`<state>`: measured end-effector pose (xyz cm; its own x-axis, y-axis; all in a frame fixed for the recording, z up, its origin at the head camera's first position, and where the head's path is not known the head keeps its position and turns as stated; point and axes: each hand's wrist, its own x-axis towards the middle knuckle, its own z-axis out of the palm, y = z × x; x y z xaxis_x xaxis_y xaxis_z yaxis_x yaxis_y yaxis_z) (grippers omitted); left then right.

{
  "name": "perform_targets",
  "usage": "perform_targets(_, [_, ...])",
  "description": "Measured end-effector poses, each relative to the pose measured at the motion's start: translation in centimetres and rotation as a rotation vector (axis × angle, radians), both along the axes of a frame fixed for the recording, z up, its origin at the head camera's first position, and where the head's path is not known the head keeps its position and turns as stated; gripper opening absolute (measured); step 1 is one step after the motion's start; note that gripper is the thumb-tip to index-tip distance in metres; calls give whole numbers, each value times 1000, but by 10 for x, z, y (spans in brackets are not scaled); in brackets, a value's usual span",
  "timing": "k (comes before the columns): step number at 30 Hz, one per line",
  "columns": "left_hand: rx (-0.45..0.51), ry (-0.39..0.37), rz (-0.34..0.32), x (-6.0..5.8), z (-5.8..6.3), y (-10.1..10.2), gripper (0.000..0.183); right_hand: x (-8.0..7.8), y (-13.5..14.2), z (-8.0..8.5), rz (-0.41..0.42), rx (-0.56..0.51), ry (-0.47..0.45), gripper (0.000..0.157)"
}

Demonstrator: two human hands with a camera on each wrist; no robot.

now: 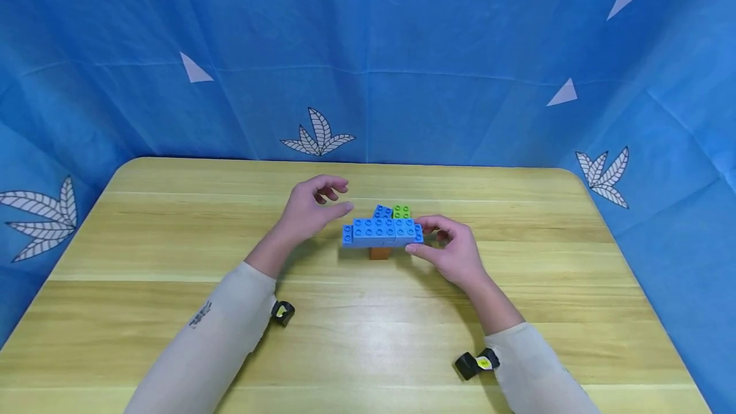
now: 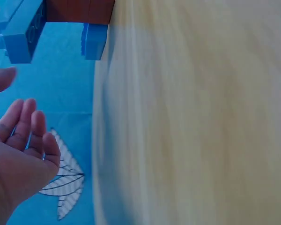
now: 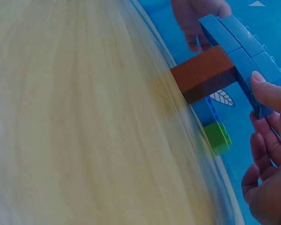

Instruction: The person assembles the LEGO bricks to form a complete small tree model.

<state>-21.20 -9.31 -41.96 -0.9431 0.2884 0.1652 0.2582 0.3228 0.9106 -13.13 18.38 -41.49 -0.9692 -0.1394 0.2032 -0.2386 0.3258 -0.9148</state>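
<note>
Two layers of blue toy building bricks (image 1: 376, 229) form a wide top on a narrow stack of brown bricks (image 3: 201, 75), which stands on the table. My right hand (image 1: 454, 249) pinches the right end of that blue top between thumb (image 3: 269, 93) and fingers. To the left of the build, my left hand (image 1: 313, 209) hovers with loosely bent fingers, touching nothing; its palm (image 2: 21, 161) shows in the left wrist view. Behind the top lie a small blue brick (image 1: 382, 211) and a light green brick (image 1: 402, 211), partly hidden in the head view.
The build stands on a light wooden table (image 1: 368, 331) with rounded far corners. A blue cloth (image 1: 368, 30) with white triangles and leaf prints hangs behind the table and along both sides. Black straps with small devices (image 1: 477, 363) sit at both wrists.
</note>
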Motion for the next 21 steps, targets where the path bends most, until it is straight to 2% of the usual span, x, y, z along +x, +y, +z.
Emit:
perform_targets(2, [-48, -33, -6, -6, -4, 3, 44, 1, 1, 0, -2, 0, -6, 36])
perform_targets(10, [-254, -85, -110, -25, -11, 27, 55, 1, 2, 2, 9, -6, 3, 36])
perform_targets(15, [-282, -156, -181, -29, -17, 36, 59, 0, 2, 1, 13, 3, -1, 36])
perform_targets(21, [-297, -167, -240, -31, -22, 39, 61, 0, 3, 1, 11, 9, -4, 36])
